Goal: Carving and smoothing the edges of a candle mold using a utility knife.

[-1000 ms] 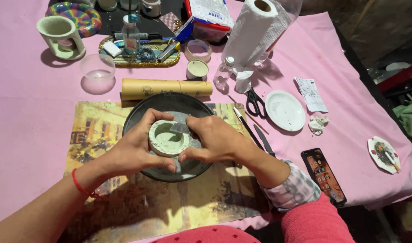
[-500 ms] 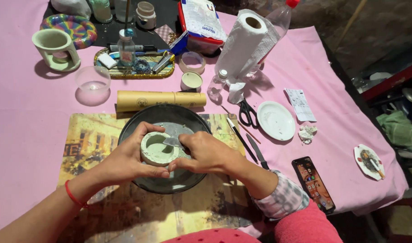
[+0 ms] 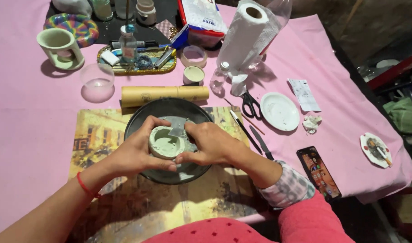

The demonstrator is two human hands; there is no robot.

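A small pale-green clay bowl (image 3: 166, 142) sits over a dark round plate (image 3: 170, 112) on a picture placemat (image 3: 98, 135). My left hand (image 3: 135, 150) wraps around the bowl's left side and holds it. My right hand (image 3: 209, 143) pinches a small grey scraper piece (image 3: 176, 131) against the bowl's rim, its fingers also touching the bowl's right side. A red band circles my left wrist.
Behind the plate lies a tan cardboard tube (image 3: 164, 93). Scissors (image 3: 250, 104), thin tools (image 3: 246, 130), a white dish (image 3: 280, 110) and a phone (image 3: 319, 172) lie to the right. A paper towel roll (image 3: 246, 33), glass bowl (image 3: 97, 81), tray of supplies (image 3: 136, 56) and green holder (image 3: 60, 47) stand farther back.
The view has shifted slightly. My hands stay on the bowl, and the right hand's scraper has moved a little along the rim.
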